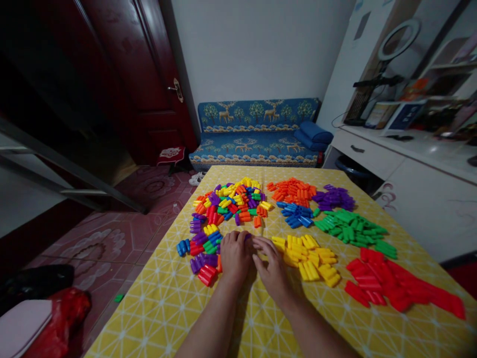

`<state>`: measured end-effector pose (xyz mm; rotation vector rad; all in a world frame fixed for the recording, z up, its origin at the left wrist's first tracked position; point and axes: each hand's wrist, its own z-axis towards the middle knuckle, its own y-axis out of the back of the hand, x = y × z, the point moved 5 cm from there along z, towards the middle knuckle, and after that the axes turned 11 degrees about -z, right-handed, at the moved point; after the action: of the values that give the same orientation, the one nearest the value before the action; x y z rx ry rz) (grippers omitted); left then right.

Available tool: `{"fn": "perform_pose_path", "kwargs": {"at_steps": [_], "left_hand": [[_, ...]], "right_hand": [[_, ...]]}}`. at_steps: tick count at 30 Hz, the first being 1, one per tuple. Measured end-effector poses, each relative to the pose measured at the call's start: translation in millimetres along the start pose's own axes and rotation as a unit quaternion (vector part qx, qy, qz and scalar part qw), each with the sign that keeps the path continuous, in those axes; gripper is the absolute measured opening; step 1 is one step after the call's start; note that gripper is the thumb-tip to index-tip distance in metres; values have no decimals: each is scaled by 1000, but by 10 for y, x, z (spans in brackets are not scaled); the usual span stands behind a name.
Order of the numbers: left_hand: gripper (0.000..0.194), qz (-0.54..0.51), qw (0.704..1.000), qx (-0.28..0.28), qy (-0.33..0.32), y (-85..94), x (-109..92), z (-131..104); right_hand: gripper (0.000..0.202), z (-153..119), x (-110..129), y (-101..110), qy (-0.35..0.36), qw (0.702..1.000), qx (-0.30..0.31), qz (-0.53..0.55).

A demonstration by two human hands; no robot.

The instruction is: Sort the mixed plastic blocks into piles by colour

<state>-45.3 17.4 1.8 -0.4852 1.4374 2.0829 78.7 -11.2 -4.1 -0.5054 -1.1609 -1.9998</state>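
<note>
My left hand (236, 253) is closed on a small purple piece (247, 237) at the table's middle. My right hand (270, 262) is beside it, fingertips close to the same piece, thumb apart from the fingers; whether it grips anything is unclear. A mixed-colour heap (234, 201) lies beyond my hands, trailing down to the left. To the right are single-colour piles: yellow (309, 256) nearest my right hand, blue (296, 214), orange (292, 190), purple (334, 199), green (350, 227) and red (395, 283).
The pieces lie on a yellow patterned tablecloth (149, 308). Beyond the table stands a blue sofa (257, 134). A white cabinet (421, 199) is at the right, a red door (141, 74) at the left. One green piece (119, 298) lies on the floor.
</note>
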Motion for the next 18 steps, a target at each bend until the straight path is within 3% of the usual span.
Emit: {"fn": "perform_pose_path", "kwargs": {"at_steps": [3,6,8,12,18], "left_hand": [[23,-12,1000,-2,3,15,-23,-3],[24,-18,1000,-6,3,23,-40,2],[24,-21,1000,-10,5,24,-42,7],[23,-29,999,-15,13,26,-40,15],[23,-42,999,-11,24,35,-32,25]], "right_hand": [[24,248,-158,349,-22,998,-52,-15],[32,654,-639,784,-88,988,-119,-49],[40,935,-1042,986,-128,983,-116,-68],[42,1302,-1693,1083,-197,977,-8,-83],[39,1539,-1929,984,-186,976,54,-96]]}}
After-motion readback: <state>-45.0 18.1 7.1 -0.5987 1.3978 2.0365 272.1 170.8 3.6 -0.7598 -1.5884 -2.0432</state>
